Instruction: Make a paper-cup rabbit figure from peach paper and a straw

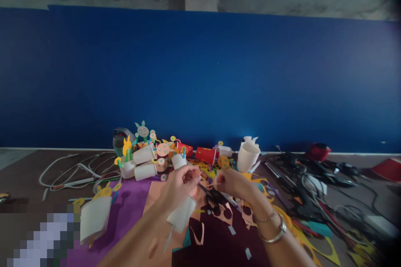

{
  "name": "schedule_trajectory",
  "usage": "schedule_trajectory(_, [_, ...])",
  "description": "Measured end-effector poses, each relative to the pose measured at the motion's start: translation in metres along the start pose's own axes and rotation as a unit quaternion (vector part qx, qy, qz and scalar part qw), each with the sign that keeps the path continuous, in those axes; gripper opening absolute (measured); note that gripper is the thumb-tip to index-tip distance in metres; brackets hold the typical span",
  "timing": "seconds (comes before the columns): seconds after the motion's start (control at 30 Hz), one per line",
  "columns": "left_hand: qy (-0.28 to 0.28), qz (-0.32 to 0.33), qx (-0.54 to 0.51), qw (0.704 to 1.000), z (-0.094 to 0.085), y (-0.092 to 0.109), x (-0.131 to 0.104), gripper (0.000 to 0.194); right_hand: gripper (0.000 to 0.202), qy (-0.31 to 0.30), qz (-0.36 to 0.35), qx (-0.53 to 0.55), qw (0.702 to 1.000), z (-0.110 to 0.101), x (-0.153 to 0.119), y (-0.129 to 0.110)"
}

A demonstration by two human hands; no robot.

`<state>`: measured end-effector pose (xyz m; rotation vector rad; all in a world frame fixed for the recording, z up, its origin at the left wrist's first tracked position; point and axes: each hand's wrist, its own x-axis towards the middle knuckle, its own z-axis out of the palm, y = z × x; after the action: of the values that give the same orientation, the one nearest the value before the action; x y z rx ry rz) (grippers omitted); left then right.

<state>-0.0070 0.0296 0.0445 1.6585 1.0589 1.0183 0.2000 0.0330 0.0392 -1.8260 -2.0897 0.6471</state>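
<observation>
My left hand (184, 178) is closed in a pinch above the middle of the table; what lies between its fingertips is too small to name. Facing it, my right hand (228, 181) is also closed, with a thin pale strip (213, 184) showing at its fingertips. Black scissors (212, 200) lie just below and between both hands. Under my left wrist a white paper cup (184, 213) lies tilted, a thin pale stick poking from its lower end. Peach paper (152, 200) and cut-out scraps (224, 213) surround the hands.
Decorated white cups (145, 171) with paper figures crowd the back left, beside red cups (205, 155). A white cup (248, 155) stands back right. Purple paper (125, 200) lies left. Cables and a glue gun (308, 204) fill the right; a blue wall (200, 79) rises behind.
</observation>
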Motion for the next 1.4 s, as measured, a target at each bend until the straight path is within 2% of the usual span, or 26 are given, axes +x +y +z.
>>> schedule_trajectory(0.07, [-0.017,-0.09,-0.154,0.984,0.001,-0.003,0.003,0.025,0.011,0.007,0.038,-0.068,0.997,0.004,0.0,0.007])
schedule_trajectory(0.13, [-0.02,-0.163,-0.278,0.947,0.002,-0.003,0.005,0.026,0.013,0.015,0.043,-0.103,0.994,0.008,0.001,0.01])
schedule_trajectory(0.2, [-0.014,-0.199,-0.344,0.918,0.003,-0.002,0.004,0.026,0.01,0.03,0.027,-0.11,0.993,0.009,0.003,0.008])
schedule_trajectory(0.23, [-0.015,-0.2,-0.346,0.917,0.004,-0.001,0.004,0.025,0.008,0.035,0.018,-0.108,0.993,0.009,0.003,0.006])
schedule_trajectory(0.3, [-0.014,-0.162,-0.285,0.945,0.006,-0.001,0.001,0.02,0.007,0.042,-0.01,-0.088,0.995,0.007,0.004,0.0])
schedule_trajectory(0.4, [0.028,-0.039,-0.104,0.993,0.012,-0.004,-0.002,0.022,0.011,0.047,-0.078,-0.025,0.996,0.004,0.001,-0.013])
schedule_trajectory(0.5, [0.072,0.038,0.016,0.997,0.018,-0.008,-0.004,0.032,0.009,0.076,-0.155,0.071,0.982,0.006,-0.004,-0.028])
schedule_trajectory(0.6, [0.079,0.068,0.055,0.993,0.019,-0.011,-0.004,0.028,0.006,0.096,-0.186,0.117,0.971,0.009,-0.009,-0.037])
schedule_trajectory(0.7, [0.092,0.079,0.057,0.991,0.017,-0.01,-0.003,0.019,0.006,0.081,-0.193,0.142,0.967,0.011,-0.011,-0.039])
schedule_trajectory(0.83, [0.085,0.056,0.0,0.995,0.015,-0.008,-0.001,0.012,0.005,0.05,-0.197,0.181,0.962,0.012,-0.011,-0.038])
schedule_trajectory(0.97, [0.07,0.046,-0.026,0.996,0.013,-0.005,0.0,0.009,0.006,0.066,-0.201,0.156,0.965,0.012,-0.011,-0.038])
schedule_trajectory(1.23, [0.093,0.074,0.043,0.992,0.013,-0.001,-0.002,0.013,0.009,0.073,-0.209,0.149,0.964,0.01,-0.011,-0.039])
schedule_trajectory(1.4, [0.121,0.087,0.05,0.988,0.013,-0.002,-0.002,0.015,0.014,0.073,-0.197,0.148,0.966,0.008,-0.012,-0.041])
